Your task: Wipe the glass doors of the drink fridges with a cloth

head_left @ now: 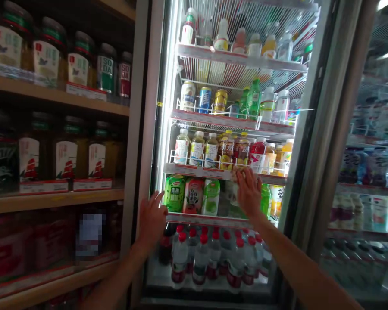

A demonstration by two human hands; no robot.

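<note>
My right hand (248,191) reaches to the front rail (210,171) of a shelf in the lit fridge. Its fingers press a small, pale, crumpled cloth (234,174) against that rail; blur softens its outline. Behind this hand, part of a bottle on the shelf below is hidden. My left hand (151,211) is open, fingers apart, at the fridge's left frame, holding nothing. Closest to it stands a green drink carton (174,193), with a red carton (193,196) and a green-and-white bottle (211,197) to its right.
Several red-capped bottles (200,262) stand on the fridge floor. Higher shelves hold bottles and cans, such as a blue can (204,100). On the left, wooden shelves (58,92) carry large jars. A glass door (330,129) stands at the right.
</note>
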